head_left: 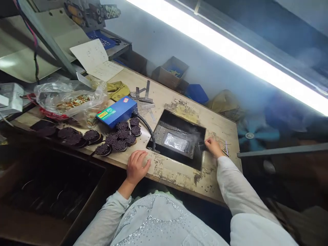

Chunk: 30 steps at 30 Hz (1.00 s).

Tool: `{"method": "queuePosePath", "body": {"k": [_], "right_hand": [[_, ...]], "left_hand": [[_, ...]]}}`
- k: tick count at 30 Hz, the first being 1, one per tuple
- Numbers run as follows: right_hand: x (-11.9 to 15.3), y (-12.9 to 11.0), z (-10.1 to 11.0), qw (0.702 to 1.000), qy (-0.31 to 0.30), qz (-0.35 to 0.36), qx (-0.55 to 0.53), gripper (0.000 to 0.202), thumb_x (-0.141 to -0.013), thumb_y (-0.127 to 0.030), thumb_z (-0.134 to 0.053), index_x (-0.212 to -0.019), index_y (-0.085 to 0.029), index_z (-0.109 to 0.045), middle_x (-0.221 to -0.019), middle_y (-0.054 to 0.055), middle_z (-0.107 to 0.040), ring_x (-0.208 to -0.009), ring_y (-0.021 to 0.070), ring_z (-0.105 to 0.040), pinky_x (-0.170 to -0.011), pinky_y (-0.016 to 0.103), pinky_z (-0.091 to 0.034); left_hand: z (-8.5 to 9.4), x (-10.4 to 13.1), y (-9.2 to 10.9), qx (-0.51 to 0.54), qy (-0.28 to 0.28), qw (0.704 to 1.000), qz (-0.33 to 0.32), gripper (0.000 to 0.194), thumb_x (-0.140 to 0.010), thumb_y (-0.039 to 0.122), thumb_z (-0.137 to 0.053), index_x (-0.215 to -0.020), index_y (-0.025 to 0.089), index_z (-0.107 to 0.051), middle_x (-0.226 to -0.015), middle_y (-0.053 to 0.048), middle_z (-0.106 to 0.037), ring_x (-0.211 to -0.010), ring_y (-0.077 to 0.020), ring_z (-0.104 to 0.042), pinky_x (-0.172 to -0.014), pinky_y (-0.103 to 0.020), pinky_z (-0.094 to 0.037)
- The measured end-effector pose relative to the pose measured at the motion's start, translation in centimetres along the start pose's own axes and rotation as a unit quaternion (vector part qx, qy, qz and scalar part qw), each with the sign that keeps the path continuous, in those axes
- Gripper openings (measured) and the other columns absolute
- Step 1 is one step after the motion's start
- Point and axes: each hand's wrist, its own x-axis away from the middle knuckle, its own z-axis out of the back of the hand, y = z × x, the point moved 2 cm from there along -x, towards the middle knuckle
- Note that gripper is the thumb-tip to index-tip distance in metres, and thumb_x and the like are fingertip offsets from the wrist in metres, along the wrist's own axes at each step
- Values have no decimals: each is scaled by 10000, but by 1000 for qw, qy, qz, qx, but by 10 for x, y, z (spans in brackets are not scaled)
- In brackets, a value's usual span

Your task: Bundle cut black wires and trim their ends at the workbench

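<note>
My left hand [137,166] rests at the table's front edge with its fingers stretched out, holding nothing. It is nearest to a group of dark round pieces with bumpy tops [120,138]. My right hand [214,147] is closed at the right rim of a black recess [173,119] in the tabletop. Its fingertips are pinched by a small dark item I cannot make out. Inside the recess sits a metal pot with a shiny silvery surface [176,141], and faint smoke hangs above it. A black ribbed hose [147,126] runs from a blue box [119,111] down to the recess.
More dark round pieces [73,136] line the front left edge. Behind them lies a clear plastic bag [73,97] of small parts. Metal squares [146,94] and an open notebook [98,63] are farther back. A fan [252,136] stands off the table's right end.
</note>
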Motion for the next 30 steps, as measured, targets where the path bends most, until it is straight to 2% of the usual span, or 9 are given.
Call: {"method": "queuePosePath", "body": {"k": [3, 6, 22, 30], "right_hand": [[2, 1, -4, 1000, 6, 1, -11, 284, -832, -417, -457, -793, -181, -610, -767, 79, -673, -726, 215, -601, -681, 312, -433], [1, 0, -6, 1000, -1, -2, -15, 236, -803, -396, -509, -755, -187, -607, -732, 77, -666, -711, 216, -599, -680, 311, -431], [8, 3, -7, 999, -8, -29, -12, 240, -812, -372, -481, -787, -178, -621, -794, 71, -674, -755, 213, -601, -685, 303, -428], [20, -7, 0, 999, -2, -42, -19, 189, -785, -346, -509, -714, -186, -579, -710, 70, -639, -713, 226, -588, -667, 315, -407]], "left_hand": [[0, 0, 0, 2, -3, 1000, -7, 231, -811, 231, -614, -1034, 172, -616, -1028, -106, -652, -1020, -264, -560, -913, -427, -471], [1, 0, -1, 4, -1, 1000, -5, 235, -815, 238, -608, -1041, 174, -616, -1033, -107, -649, -1023, -267, -560, -919, -438, -469], [2, 0, -1, 7, -9, 1000, -16, 226, -819, 232, -600, -1038, 176, -606, -1023, -107, -649, -1019, -273, -556, -912, -447, -468], [2, -1, -2, 14, -6, 1000, -20, 219, -827, 233, -595, -1036, 169, -605, -1019, -109, -647, -1018, -268, -550, -914, -449, -469]]}}
